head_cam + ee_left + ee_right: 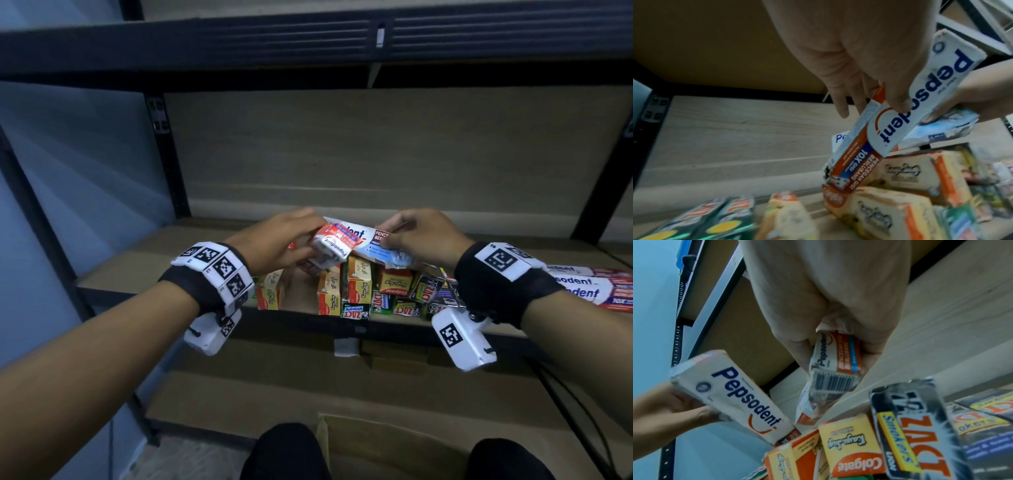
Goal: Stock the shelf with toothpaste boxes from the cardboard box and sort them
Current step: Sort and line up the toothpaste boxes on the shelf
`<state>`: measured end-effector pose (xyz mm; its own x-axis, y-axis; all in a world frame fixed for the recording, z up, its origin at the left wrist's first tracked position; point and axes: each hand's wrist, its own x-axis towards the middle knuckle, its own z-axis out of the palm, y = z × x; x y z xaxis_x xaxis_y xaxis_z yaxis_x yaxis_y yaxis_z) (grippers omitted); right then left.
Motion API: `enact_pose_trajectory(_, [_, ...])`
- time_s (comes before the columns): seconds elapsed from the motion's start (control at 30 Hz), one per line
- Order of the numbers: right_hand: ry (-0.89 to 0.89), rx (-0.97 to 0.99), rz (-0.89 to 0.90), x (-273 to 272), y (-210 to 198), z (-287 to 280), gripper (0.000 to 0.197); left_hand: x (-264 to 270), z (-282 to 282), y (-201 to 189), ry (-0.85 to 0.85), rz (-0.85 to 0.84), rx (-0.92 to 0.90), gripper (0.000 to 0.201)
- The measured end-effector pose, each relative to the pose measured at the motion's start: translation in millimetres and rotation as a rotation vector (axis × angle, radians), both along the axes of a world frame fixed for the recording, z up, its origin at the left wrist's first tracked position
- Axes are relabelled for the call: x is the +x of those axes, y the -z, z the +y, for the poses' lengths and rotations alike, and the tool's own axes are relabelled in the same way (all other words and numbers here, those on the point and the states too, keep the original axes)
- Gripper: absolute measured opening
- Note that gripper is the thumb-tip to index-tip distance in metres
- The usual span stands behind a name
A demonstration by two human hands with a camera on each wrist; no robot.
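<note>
While the left hand (274, 240) clasps one Pepsodent box (332, 245), the right hand (421, 236) pinches another (383, 248) alongside.

Lighting is dim and even across all three views, with a cool blue cast on the wall (85, 154) at the left. The underside of the upper shelf (308, 44) is nearly black. The shelf board (137, 270) is darkest along its front edge.

The head view bends straight lines near its borders; the shelf post (168, 154) leans. Fine print is soft.

In the left wrist view, the green boxes (701, 220) along the bottom edge are smeared by blur, while the white toothpaste box (920, 100) reads clearly. The left hand (849, 48) is close and soft.

In the right wrist view, the right hand (828, 296) is out of focus, and the black boxes (920, 426) stretch toward the corner.
</note>
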<state>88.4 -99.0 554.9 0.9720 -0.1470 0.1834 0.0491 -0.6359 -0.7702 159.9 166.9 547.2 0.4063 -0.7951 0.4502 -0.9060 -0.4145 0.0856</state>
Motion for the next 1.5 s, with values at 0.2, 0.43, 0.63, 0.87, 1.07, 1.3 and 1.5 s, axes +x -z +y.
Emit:
enact_pose_trajectory(0.2, [-0.005, 0.065, -0.075, -13.2, -5.4, -28.4, 0.014, -19.1, -53.5, -13.2, 0.106, 0.036, -0.031, 0.035])
enact_pose_trajectory(0.43, [-0.033, 0.140, -0.086, -31.8, -16.1, -82.2, 0.012, -28.1, -108.3, -18.6, 0.062, 0.081, 0.143, 0.042])
enact_pose_trajectory(0.63, [-0.069, 0.227, -0.028, -25.5, -1.8, -105.2, 0.011, -23.5, -132.6, -17.3, -0.001, 0.083, 0.266, 0.043])
enact_pose_trajectory(0.87, [-0.113, 0.275, -0.013, -3.6, 7.2, -93.5, 0.009, -12.1, -136.0, -15.2, -0.032, 0.115, 0.186, 0.050])
enact_pose_trajectory(1.07, [-0.139, 0.234, 0.040, 17.4, 9.3, -83.3, 0.009, 3.9, -104.1, -15.4, -0.126, 0.196, 0.174, 0.045])
enact_pose_trajectory(1.3, [-0.212, 0.219, 0.107, 24.0, 11.9, -83.4, 0.017, 15.5, -82.8, -8.8, -0.130, 0.236, 0.173, 0.041])
enact_pose_trajectory(1.5, [-0.158, 0.162, -0.016, 11.4, 10.9, -101.4, 0.021, 19.8, -84.5, -2.0, -0.104, 0.254, 0.092, 0.033])
